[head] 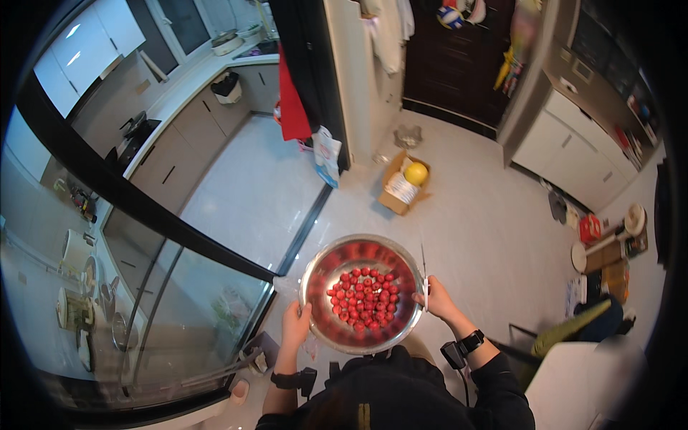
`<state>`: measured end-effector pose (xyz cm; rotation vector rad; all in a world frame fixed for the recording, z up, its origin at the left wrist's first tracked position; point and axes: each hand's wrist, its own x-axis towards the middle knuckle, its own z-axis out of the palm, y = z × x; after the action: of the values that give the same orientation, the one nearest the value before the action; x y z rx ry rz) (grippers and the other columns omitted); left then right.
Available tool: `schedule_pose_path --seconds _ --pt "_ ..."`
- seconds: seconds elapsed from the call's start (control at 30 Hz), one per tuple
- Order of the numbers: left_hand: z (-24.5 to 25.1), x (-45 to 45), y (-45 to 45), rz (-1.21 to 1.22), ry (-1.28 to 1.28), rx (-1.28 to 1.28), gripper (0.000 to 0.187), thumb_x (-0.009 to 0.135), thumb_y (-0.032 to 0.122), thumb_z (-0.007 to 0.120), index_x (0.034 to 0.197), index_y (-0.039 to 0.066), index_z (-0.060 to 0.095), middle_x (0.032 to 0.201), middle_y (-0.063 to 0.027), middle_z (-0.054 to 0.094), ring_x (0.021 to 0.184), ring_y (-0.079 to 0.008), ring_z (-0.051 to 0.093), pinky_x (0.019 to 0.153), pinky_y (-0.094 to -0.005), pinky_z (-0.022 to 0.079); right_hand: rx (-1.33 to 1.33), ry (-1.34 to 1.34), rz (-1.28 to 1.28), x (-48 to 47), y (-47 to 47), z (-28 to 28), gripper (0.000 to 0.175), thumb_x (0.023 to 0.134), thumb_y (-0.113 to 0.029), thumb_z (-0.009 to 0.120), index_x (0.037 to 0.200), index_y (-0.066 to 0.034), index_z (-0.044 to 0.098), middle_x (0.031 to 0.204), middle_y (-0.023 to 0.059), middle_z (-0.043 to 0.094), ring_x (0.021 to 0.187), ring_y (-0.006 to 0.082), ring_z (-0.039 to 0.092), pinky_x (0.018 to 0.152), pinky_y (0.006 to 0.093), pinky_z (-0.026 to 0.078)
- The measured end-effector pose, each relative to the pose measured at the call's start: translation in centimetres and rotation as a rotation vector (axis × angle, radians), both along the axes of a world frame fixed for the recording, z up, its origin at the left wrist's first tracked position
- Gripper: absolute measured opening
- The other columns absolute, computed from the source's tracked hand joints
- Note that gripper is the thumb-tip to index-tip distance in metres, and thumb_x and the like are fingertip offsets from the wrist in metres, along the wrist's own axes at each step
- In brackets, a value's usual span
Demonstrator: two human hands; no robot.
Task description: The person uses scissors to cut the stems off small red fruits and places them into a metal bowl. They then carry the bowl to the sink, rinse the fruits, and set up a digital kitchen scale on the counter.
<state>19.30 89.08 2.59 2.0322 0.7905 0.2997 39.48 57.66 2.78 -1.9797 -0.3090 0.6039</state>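
Observation:
A wide stainless steel basin [361, 244] is held up in front of my body. Inside it lie many small red fruits [368, 301] that look like hawthorn berries, gathered over the bottom. My left hand [295, 325] grips the basin's left rim, thumb on the edge. Clear plastic film [286, 287] shows beside that hand; whether the fingers hold it is hidden. On the right rim, my right hand [438, 301] grips the basin together with a small knife [426, 294]. Its pale handle is by the fingers, and the thin blade points away from me.
An open cardboard box [396, 207] with a yellow round fruit [416, 174] sits on the floor ahead. To the left, a black-framed glass partition [209, 306] borders the kitchen and its floor track [305, 231]. A white table [575, 381] and a chair [570, 328] stand at right.

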Motion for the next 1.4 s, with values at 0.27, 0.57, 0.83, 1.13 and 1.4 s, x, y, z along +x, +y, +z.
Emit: schedule_pose_path --seconds 0.27,0.57,0.83,1.13,1.4 --pt "-0.3 11.0 14.5 0.284 -0.094 -0.181 0.025 0.089 0.022 0.062 0.093 -0.003 0.061 0.07 -0.0061 0.06 0.061 -0.0106 0.054 0.056 -0.0283 0.043 0.008 -0.145 0.258 19.5 22.2 1.5 0.04 0.073 -0.026 0.072 0.092 0.0006 0.05 0.08 0.0156 0.059 0.074 0.0263 0.06 0.066 0.0372 0.048" --pt "2.0 20.5 33.9 0.586 -0.11 -0.204 0.029 0.084 0.019 0.065 0.103 -0.002 0.064 0.086 -0.0159 0.065 0.078 -0.0215 0.062 0.071 -0.0318 0.049 0.0 -0.218 0.501 34.6 50.4 2.9 0.041 0.075 -0.026 0.072 0.095 0.0015 0.05 0.08 0.0177 0.06 0.074 0.0306 0.061 0.068 0.0394 0.048" --pt "2.6 34.0 58.7 0.401 -0.112 0.121 0.03 0.085 0.027 0.066 0.099 0.0 0.064 0.088 -0.0153 0.064 0.077 -0.0245 0.062 0.069 -0.0351 0.049 0.09 -0.107 0.396 45.9 71.1 0.1 0.04 0.075 -0.02 0.073 0.098 0.0035 0.052 0.086 0.013 0.062 0.075 0.0199 0.06 0.067 0.0349 0.049" --pt "2.4 48.4 81.4 0.208 0.079 0.022 0.037 0.083 0.034 0.067 0.094 -0.001 0.063 0.089 -0.0199 0.062 0.081 -0.0333 0.061 0.071 -0.0389 0.048 0.014 -0.125 0.265 58.7 90.2 0.1 0.042 0.073 -0.019 0.076 0.099 0.0009 0.051 0.082 0.0073 0.057 0.073 0.0145 0.055 0.063 0.0308 0.047" --pt "1.8 60.8 99.9 0.359 0.024 0.053 0.036 0.082 0.032 0.068 0.098 0.0 0.065 0.08 -0.0181 0.064 0.071 -0.0323 0.062 0.065 -0.0389 0.048 -0.017 -0.173 0.378 73.2 110.8 0.5 0.049 0.071 -0.026 0.076 0.102 0.003 0.053 0.088 0.0137 0.063 0.079 0.021 0.061 0.071 0.0346 0.049"
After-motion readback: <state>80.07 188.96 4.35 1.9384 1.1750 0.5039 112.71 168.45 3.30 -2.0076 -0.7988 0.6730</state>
